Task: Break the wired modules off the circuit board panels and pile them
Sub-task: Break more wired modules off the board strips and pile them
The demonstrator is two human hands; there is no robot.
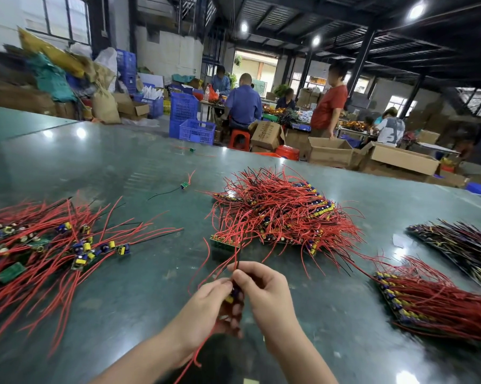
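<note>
While a small piece of panel with its blue and yellow parts is held between the two hands above the green surface, most of it is hidden by the fingers, so the break line cannot be made out. The left hand is curled round it from below, and the right hand is pinched narrowly at its top, where red wires rise out of the grip. If the bend is taken on the wires instead of the board edge, a soldered lead could probably be torn loose. A snapped module could also be flung or dropped short, as the stray ones farther out suggest. The pile of freed modules lies to the left, and the unbroken panels are heaped ahead and stacked at the right. Trailing leads may be snagged in those tangles and a heap dragged along when the piece is carried across.
</note>
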